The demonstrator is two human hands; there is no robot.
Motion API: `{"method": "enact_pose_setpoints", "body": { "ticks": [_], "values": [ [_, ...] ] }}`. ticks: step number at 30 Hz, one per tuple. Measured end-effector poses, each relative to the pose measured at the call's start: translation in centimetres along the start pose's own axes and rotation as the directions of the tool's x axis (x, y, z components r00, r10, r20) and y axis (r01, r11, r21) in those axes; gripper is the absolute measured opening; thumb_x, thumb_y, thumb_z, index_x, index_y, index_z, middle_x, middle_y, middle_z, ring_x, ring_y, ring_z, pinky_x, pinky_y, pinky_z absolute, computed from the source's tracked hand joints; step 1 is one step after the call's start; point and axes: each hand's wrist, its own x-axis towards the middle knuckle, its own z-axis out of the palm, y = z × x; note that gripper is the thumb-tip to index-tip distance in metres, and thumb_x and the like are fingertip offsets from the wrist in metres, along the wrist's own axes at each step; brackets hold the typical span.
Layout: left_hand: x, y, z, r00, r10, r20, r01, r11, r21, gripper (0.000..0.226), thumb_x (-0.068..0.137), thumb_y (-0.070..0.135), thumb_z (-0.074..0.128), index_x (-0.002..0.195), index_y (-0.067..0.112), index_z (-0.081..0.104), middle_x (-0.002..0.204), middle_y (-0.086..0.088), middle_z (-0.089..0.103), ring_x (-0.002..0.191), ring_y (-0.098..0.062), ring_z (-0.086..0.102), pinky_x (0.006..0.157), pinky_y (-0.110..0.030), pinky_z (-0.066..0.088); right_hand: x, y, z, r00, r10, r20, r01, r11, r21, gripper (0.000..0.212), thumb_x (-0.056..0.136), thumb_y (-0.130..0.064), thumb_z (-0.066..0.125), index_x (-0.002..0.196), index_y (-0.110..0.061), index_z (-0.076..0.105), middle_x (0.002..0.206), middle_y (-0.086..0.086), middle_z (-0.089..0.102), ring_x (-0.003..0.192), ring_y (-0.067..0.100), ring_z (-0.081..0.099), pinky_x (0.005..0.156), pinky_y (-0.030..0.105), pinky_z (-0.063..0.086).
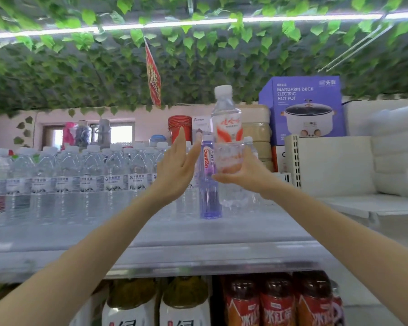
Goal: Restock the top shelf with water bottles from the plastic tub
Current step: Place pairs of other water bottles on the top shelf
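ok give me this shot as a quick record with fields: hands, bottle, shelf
right hand: grips the base of a clear plastic water bottle with a red-and-white label and white cap, held upright above the shelf
left hand: open, fingers straight, beside a tall purple bottle
grey top shelf: rows of clear water bottles at left
behind: blue hot pot box

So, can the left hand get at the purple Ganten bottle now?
Probably yes: the left hand is open just beside the purple Ganten bottle, nothing between them. The right hand holds a water bottle.
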Motion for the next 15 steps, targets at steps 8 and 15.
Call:
{"method": "enact_pose_setpoints", "body": {
  "ticks": [8, 15],
  "values": [
    [-2.7, -4.6, 0.3, 0.972, -0.138, 0.192, 0.044, 0.904, 0.425, 0.062, 0.097, 0.048, 0.008, 0.144, 0.020, -0.022, 0.154, 0.006, -0.021, 0.143, -0.011, -0.015, 0.117, -0.043, -0.002, 3.1, 7.5, -3.4, 0.962, 0.242, -0.123, -0.245, 0.969, -0.011, 0.069, 0.063, -0.001, 0.083, 0.124, -0.016, 0.054, 0.115, 0.001, 0.064, 0.114, 0.021, 0.058, 0.101, 0.045, 0.045],
    [-3.1, -5.0, 1.5, 0.963, -0.083, 0.257, -0.023, 0.923, 0.384, 0.052, 0.099, 0.043, 0.004, 0.138, 0.029, -0.029, 0.152, 0.010, -0.028, 0.141, -0.008, -0.021, 0.114, -0.037, -0.007, 3.9, 10.2, -2.3, 0.875, 0.447, -0.185, -0.481, 0.845, -0.233, 0.094, 0.076, -0.019, 0.079, 0.144, -0.003, 0.016, 0.141, 0.009, 0.037, 0.131, 0.029, 0.037, 0.106, 0.044, 0.037]
  ]
}}
